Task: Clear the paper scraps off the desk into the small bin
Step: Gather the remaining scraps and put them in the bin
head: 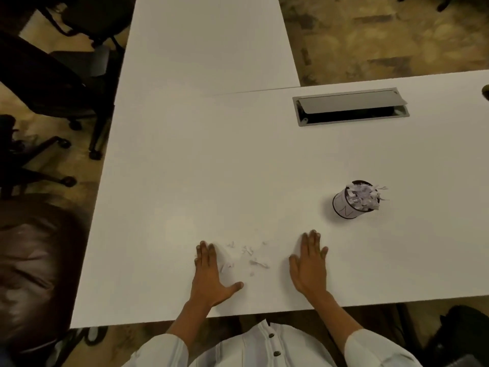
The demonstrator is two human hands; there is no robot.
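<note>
Small round white bin (346, 205) is brimming with shreds; few white paper scraps (248, 256) are lying between flat, spread left hand (210, 271) and right hand (309, 263) on white desk (185, 168).

Desk (238, 168): smooth matt white laminate. Scraps (254, 258): torn paper. Bin (344, 206): paper-wrapped. Cable hatch (349, 105): matt grey metal.

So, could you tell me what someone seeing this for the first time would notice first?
Probably the two hands lying flat on the white desk near its front edge, the left hand and right hand flanking a thin scatter of paper scraps. Next, the small bin beyond the right hand, heaped with scraps above its rim, and farther back the open grey cable hatch.
</note>
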